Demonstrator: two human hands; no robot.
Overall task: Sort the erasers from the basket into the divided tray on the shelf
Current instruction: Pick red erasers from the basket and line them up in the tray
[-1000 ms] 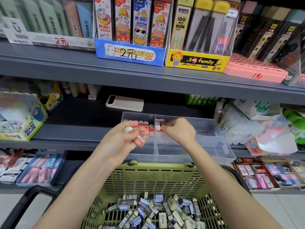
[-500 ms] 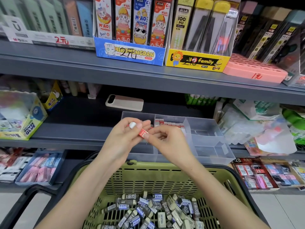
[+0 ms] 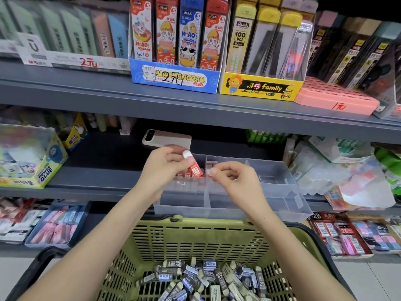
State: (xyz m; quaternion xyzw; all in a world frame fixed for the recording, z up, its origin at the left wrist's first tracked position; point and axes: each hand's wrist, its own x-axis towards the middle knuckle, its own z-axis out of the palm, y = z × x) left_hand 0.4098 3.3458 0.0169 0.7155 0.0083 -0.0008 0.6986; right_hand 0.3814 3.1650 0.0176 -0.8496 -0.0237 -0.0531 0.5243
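So, the left hand [image 3: 167,170] was clamped round one red-sleeved eraser [image 3: 196,169], white end up, held just over the back-left compartment of the clear divided tray [image 3: 282,206] at centre frame. The right hand [image 3: 235,182] was curled just beside it. Nothing was seen in its fingers, though a tiny pinch couldn't be ruled out tbh. A short row of red erasers [image 3: 210,166] was already stood in the back compartments; nothing could be made out in the front ones. Way more was left: a big heap of dark-sleeved erasers [image 3: 206,276] was piled in the green basket [image 3: 195,235] at bottom of frame. Early days, it'd be judged.
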